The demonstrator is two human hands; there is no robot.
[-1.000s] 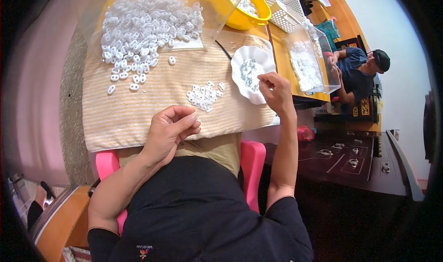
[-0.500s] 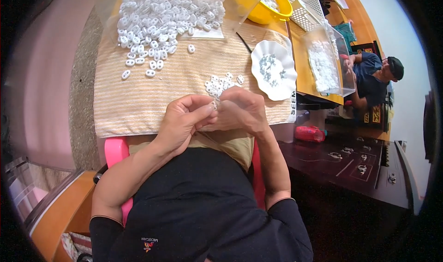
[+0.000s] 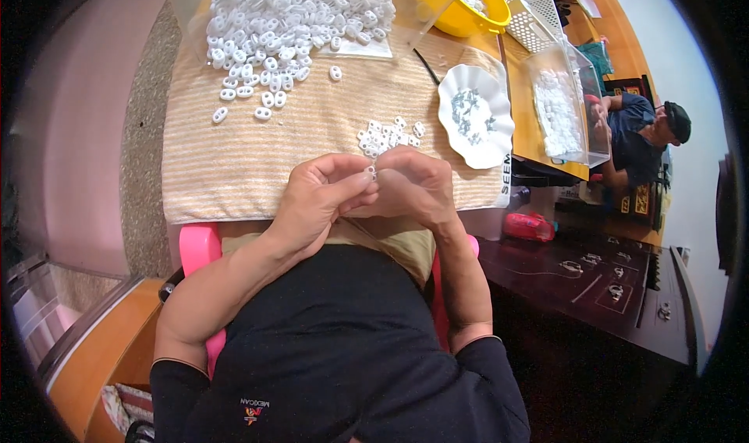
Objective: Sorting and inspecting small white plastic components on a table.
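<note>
Near the front edge of the striped towel (image 3: pixel 218 166), my left hand (image 3: pixel 316 201) pinches a small white plastic piece with holes (image 3: pixel 370 173) between thumb and fingers. My right hand (image 3: pixel 421 189) meets it from the other side, slightly blurred, fingertips closed at the piece. Whatever those fingertips hold is too small to make out. Just beyond both hands lies a small pile of white two-hole pieces (image 3: pixel 384 137). To its right, a white wavy-edged dish (image 3: pixel 454 153) holds many tiny greyish parts. Farther off at the left spreads a large heap of white two-hole pieces (image 3: pixel 296 33).
A yellow basin (image 3: pixel 499 10) with white pieces stands at the far right, beside a white perforated basket (image 3: pixel 538 22). A clear bin (image 3: pixel 581 123) of white pieces stands right of the dish. A thin black stick (image 3: pixel 426 66) lies behind it. Another person (image 3: pixel 644 127) sits at right.
The whole view has shifted slightly, so the table things appear a little farther right. Both my hands remain together around the small white piece; the right hand's fingers have moved slightly.
</note>
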